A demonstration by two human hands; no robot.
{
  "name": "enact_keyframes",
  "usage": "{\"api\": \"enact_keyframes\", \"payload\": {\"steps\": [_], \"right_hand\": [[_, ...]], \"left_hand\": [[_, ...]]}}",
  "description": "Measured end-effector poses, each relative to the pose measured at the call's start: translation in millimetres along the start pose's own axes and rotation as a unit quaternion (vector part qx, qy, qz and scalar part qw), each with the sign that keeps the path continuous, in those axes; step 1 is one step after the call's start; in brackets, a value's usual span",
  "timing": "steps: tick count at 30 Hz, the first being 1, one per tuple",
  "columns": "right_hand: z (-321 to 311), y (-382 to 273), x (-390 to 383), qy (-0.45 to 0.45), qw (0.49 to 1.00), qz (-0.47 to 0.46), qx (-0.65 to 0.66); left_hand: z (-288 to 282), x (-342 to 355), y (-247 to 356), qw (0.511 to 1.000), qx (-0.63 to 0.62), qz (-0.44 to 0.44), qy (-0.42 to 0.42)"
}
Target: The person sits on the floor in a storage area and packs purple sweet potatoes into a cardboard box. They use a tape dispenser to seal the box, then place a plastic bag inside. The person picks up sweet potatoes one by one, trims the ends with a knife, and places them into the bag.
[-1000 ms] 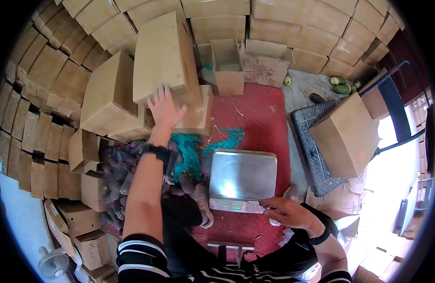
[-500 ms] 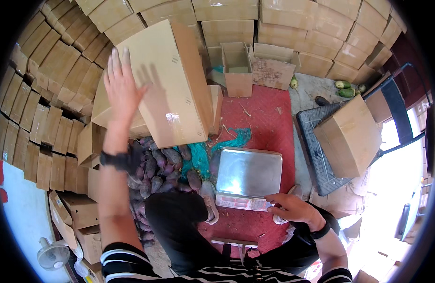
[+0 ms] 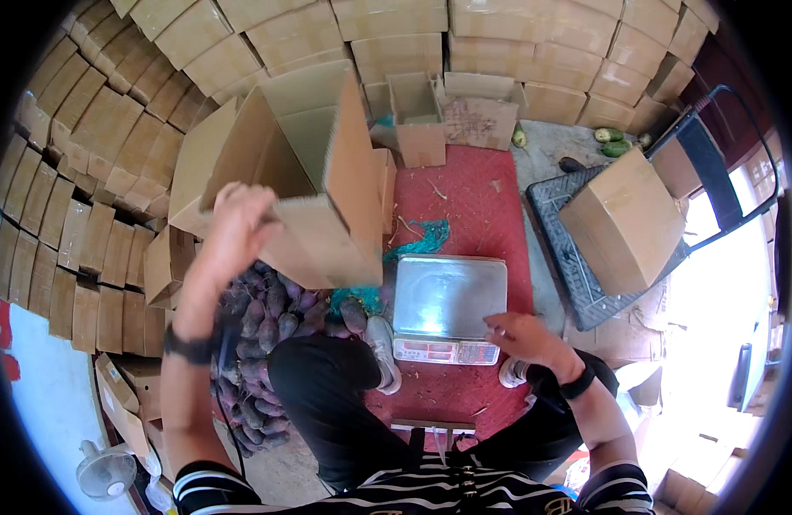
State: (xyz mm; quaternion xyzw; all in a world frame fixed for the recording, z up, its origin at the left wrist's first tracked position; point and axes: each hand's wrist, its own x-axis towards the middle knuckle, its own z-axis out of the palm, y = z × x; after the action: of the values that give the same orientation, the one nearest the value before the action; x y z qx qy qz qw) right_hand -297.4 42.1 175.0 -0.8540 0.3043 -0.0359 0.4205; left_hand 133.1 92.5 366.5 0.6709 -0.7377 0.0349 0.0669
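Note:
My left hand [image 3: 237, 219] grips the near rim of a large open cardboard box [image 3: 314, 245], which stands tilted above a heap of purple root vegetables [image 3: 272, 318] at left. My right hand [image 3: 520, 339] has its fingers apart, with fingertips at the right edge of a steel-topped electronic scale [image 3: 447, 292]. The scale sits on a red mat [image 3: 452, 180] between my feet. Crumpled teal netting [image 3: 422, 240] lies behind it.
Stacked cartons [image 3: 387, 26] wall the back and left. Smaller open boxes [image 3: 422, 142] stand beyond the mat. At right, a hand truck [image 3: 589, 309] bears a box [image 3: 619, 219], with green gourds [image 3: 610, 137] behind. A white fan [image 3: 104, 472] is at lower left.
The big box has turned over, so its open inside now shows. My left hand has moved down and closed on its rim. My right hand has shifted slightly up along the scale.

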Motion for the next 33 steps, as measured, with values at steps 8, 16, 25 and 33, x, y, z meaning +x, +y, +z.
{"api": "enact_keyframes", "payload": {"steps": [8,16,25,33], "right_hand": [[-61,21,-3,0.384,0.834,0.054,0.391],[-73,-28,-55,0.267,0.947,0.156,0.082],[-49,-41,-71,0.311,0.937,0.159,-0.017],[-39,-38,-75,0.316,0.930,0.181,-0.051]], "left_hand": [[-23,-79,106,0.971,0.123,0.204,0.028],[31,-77,111,0.936,0.085,0.340,0.013],[79,-64,88,0.957,0.150,0.236,0.081],[95,-98,107,0.938,-0.332,-0.096,0.005]]}}
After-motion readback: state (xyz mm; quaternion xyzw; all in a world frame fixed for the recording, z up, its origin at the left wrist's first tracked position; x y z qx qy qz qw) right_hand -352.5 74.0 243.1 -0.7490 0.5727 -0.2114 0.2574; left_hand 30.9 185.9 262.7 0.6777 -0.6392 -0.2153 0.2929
